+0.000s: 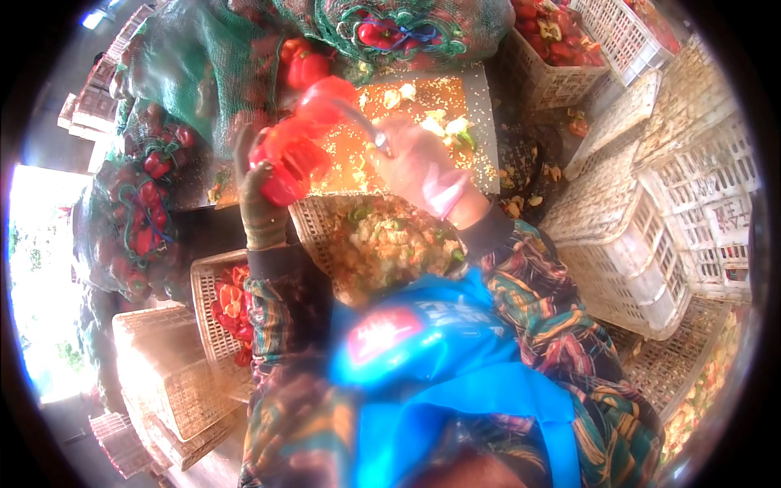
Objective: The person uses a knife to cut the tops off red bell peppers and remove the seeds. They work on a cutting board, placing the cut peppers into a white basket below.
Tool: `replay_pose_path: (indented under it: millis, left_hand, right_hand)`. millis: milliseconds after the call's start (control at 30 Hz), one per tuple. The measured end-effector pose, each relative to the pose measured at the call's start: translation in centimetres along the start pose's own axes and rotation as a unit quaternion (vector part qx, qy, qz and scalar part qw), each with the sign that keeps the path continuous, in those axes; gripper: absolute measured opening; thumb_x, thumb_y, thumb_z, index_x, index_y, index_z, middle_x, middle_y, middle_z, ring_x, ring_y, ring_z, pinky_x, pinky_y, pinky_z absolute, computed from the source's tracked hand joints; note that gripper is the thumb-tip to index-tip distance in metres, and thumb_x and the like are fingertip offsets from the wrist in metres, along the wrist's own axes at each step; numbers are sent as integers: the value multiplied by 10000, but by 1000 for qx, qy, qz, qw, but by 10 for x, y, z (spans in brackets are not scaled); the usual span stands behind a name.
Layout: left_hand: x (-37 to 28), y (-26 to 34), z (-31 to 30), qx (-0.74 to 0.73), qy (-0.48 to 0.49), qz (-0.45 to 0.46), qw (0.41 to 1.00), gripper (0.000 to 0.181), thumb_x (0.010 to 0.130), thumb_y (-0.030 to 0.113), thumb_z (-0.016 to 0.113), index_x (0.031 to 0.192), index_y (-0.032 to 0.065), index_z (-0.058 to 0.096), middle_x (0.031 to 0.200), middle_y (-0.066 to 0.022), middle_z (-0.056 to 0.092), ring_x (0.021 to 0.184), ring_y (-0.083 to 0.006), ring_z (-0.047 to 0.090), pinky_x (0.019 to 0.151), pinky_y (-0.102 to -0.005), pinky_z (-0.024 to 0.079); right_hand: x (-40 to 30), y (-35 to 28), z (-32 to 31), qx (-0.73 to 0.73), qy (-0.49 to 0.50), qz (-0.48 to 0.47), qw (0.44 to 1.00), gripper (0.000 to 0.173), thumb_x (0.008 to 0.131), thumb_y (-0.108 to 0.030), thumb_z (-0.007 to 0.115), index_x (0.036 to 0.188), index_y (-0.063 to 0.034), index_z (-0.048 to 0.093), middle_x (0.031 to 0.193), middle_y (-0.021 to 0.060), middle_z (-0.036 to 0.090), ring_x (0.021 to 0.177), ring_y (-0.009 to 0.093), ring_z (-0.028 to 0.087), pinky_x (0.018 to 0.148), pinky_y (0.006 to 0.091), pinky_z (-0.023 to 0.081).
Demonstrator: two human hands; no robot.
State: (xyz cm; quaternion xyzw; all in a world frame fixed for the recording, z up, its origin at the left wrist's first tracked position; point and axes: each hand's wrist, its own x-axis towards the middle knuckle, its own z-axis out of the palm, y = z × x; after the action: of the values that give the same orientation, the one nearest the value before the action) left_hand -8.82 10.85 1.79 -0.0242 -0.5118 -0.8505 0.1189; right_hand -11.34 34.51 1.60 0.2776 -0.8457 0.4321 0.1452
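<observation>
My left hand (261, 198), in a striped knit glove, holds a cut red bell pepper (287, 161) whose hollow side shows. My right hand (418, 165) grips a knife (379, 139) by its handle. The blurred blade points left to another red pepper piece (326, 100), just beyond the held one; whether they touch I cannot tell. Beneath both hands lies an orange board (348, 161) scattered with pale seeds. Several cut-out pepper cores (448, 125) rest on its right half. Closer to me stands a plastic crate (311, 222) full of pepper scraps (390, 238).
Green mesh sacks (183, 73) of red peppers rise at the far side and left. A crate of cut red peppers (235, 305) stands by my left arm. Stacked white plastic crates (622, 256) line the right. Another filled crate (564, 79) sits at the back right.
</observation>
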Motion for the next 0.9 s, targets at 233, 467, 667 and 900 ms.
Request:
replay_pose_path:
  millis: [233,467,667,900]
  left_hand:
    - [-4,-39,36,80,-129,-119,981,906,637,273,729,1423,1,371,1325,-147,477,1210,-256,487,1041,-383,403]
    - [-4,-26,64,416,-156,-17,896,575,730,93,710,1269,13,526,1107,-112,627,1005,-207,610,901,-334,496]
    - [0,-54,58,582,-126,152,789,212,815,104,657,1010,39,605,759,-127,639,662,-193,639,603,-340,508]
    - [1,-7,3,87,68,23,994,316,808,-12,581,1122,-43,585,959,-102,645,831,-176,640,798,-303,541]
  right_hand:
    - [10,9,10,-23,23,-28,999,320,753,-154,677,1063,-91,624,1038,118,640,963,328,634,813,410,522]
    - [10,26,7,-114,55,-19,992,164,755,-125,611,915,-89,604,931,127,652,911,324,643,749,424,532]
    - [12,37,16,-176,48,-128,975,232,761,-202,672,955,-108,587,915,85,642,920,279,642,729,383,550]
    - [18,82,9,230,121,179,949,293,760,-261,791,888,-64,615,786,147,669,747,317,669,646,367,532]
